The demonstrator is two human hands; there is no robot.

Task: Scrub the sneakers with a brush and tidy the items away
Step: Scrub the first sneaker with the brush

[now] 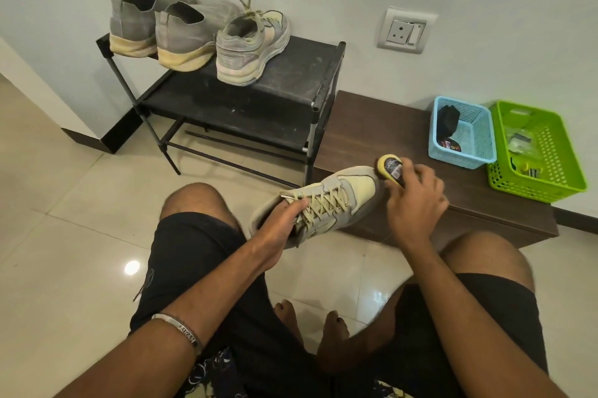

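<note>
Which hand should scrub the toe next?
Right. The right hand already grips the brush at the sneaker toe; the left hand is inside the collar, steadying it.

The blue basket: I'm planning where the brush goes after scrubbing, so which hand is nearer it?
Right. The right hand grips the brush at the sneaker's toe, just below-left of the blue basket. The left hand is inside the sneaker's opening, farther left.

Both bare hands busy, forearms reaching forward.
Left hand [284, 219] gripping, fingers tucked in; right hand [415, 200] curled, knuckles up, pinching.
</note>
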